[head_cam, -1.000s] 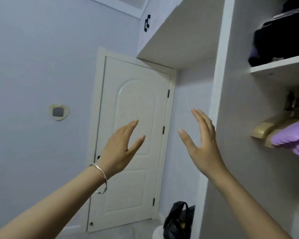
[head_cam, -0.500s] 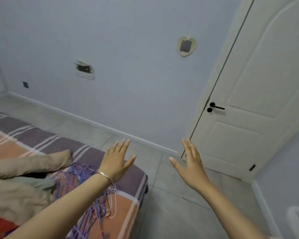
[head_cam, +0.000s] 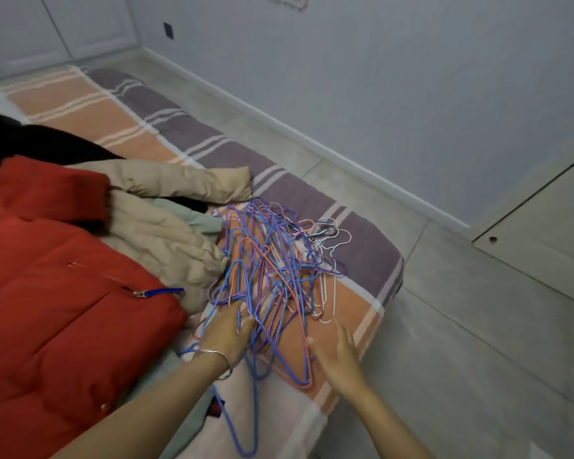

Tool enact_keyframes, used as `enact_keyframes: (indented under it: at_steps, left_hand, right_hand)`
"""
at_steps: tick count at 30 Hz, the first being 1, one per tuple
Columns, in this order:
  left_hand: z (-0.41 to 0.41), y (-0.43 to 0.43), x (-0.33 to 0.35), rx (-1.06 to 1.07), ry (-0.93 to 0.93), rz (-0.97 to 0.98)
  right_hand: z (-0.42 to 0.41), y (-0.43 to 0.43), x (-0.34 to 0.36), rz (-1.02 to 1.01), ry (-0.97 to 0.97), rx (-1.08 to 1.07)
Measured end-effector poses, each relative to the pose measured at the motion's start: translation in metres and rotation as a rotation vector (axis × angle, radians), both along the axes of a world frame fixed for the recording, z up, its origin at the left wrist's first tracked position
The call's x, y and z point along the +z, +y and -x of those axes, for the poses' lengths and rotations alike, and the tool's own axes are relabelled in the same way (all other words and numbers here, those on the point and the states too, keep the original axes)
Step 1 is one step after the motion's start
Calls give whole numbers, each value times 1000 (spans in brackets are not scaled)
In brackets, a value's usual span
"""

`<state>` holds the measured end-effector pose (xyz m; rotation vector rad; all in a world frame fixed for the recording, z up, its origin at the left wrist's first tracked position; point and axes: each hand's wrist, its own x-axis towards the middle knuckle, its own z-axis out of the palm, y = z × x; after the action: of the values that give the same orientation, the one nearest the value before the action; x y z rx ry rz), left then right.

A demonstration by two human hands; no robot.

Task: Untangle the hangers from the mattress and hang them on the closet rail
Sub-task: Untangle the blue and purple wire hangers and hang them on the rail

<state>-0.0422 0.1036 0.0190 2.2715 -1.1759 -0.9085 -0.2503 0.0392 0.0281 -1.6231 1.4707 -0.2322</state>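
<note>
Hangers tangled on mattress, newly reached: left hand digs in at 7 o'clock, grip unclear; right hand spread at 5 o'clock. Untangling can start.

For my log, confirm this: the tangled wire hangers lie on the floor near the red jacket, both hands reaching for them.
Wrong: the head view shows the hangers on the striped mattress, not the floor. The rest holds.

No readable text, label, brand or number on mattress, hangers, red jacket or wall
</note>
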Motion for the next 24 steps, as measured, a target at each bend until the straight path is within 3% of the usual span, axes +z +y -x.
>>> enact_keyframes:
  at_steps: [8,11,15,19,24]
  left_hand:
    - [10,7,-91,146,158,-161]
    - [12,9,-108,170,188,-176]
    - [12,22,-120,188,134,-149]
    - [5,45,-131,140,58,-137]
    - [-4,63,-138,151,-100,-194]
  right_hand:
    - [-17,11,-104,-144,-44,-145]
    - [-23,13,-119,-42,-15,-97]
    - [-36,28,-131,254,58,75]
    - [-58,51,-152,173,23,107]
    - [-83,62,-170,42,169,192]
